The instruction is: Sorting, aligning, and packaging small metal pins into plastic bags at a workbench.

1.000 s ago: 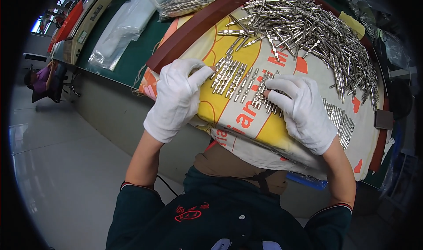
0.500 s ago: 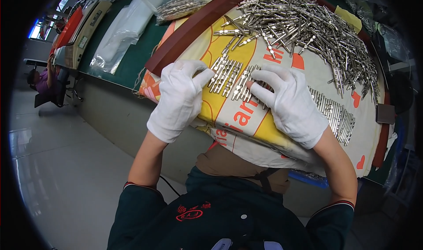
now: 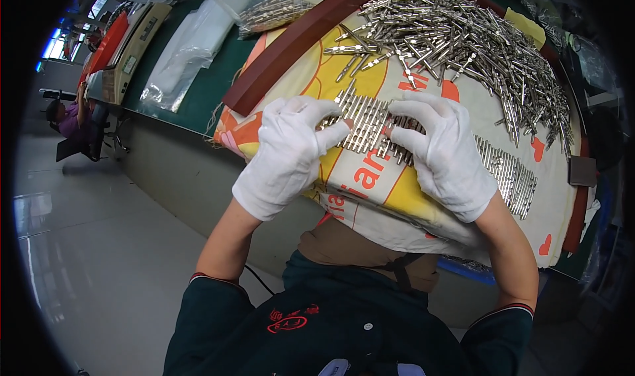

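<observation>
white fabric covers both hands i follow from afar: the left hand [image 3: 284, 151] and the right hand [image 3: 446, 154] face each other over a row of slim metal rods [image 3: 362, 121]. the row lies on the printed cloth [image 3: 555, 200], mostly between the two sets of fingertips, its ends running in under them.

a second ago i saw gaps splitting that row into loose groups; now the rods sit side by side in one close band. the left fingers have come rightward, and the tips of the two hands are nearer each other than in either earlier view.

on the left, thumb and forefinger are bent to a narrow gap with rods showing in it; i cannot tell whether they pinch. on the right, thumb and forefinger stand a bit wider, rods between them, and again i cannot tell how firmly they hold.

beyond the right fingertips, the heap of rods [image 3: 456, 28] looks unchanged. a second row [image 3: 509, 174] lies just right of the right hand, partly hidden by it. past the left fingers slants a dark red rail [image 3: 291, 48], with a clear bag of rods [image 3: 272, 15] behind it.
</observation>
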`<state>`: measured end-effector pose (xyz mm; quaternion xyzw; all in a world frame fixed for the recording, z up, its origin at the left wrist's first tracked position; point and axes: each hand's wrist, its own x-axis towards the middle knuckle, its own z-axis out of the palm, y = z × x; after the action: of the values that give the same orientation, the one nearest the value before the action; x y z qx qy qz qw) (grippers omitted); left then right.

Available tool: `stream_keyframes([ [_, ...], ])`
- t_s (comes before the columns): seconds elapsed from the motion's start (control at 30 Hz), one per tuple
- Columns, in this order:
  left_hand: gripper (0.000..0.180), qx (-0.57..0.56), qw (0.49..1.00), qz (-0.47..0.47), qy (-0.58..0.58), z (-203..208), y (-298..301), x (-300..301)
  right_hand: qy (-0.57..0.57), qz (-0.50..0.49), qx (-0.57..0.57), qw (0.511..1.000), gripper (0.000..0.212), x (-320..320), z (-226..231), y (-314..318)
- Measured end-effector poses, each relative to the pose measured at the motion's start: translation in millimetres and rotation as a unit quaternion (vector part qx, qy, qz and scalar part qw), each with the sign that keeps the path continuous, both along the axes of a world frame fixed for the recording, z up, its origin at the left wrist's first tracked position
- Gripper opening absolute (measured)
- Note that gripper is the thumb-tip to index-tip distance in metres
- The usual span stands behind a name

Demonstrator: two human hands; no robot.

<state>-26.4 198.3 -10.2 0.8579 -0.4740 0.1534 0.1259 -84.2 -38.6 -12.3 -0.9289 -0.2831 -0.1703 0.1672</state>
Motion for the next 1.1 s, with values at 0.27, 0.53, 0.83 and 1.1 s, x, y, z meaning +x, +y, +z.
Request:
stream_keyframes([
  [0.27, 0.031, -0.126, 0.991, 0.05, 0.021, -6.7, 17.0, 12.0, 0.008, 0.011, 0.006, 1.0, 0.036, 4.2, 0.8, 6.1],
  [0.53, 0.045, -0.055, 0.991, 0.085, 0.091, -3.7, 18.1, 2.6, -0.021, -0.06, -0.067, 0.996, 0.022, 45.8, 6.4, 27.1],
  [0.83, 0.038, -0.061, 0.987, 0.082, 0.126, -3.4, 20.1, 1.2, -0.02, -0.064, -0.041, 0.997, 0.029, 59.5, -7.9, 41.0],
  [1.1, 0.031, -0.046, 0.983, 0.076, 0.163, -0.7, 17.2, -0.2, -0.024, -0.025, -0.035, 0.999, 0.013, 54.0, -7.3, 32.3],
])
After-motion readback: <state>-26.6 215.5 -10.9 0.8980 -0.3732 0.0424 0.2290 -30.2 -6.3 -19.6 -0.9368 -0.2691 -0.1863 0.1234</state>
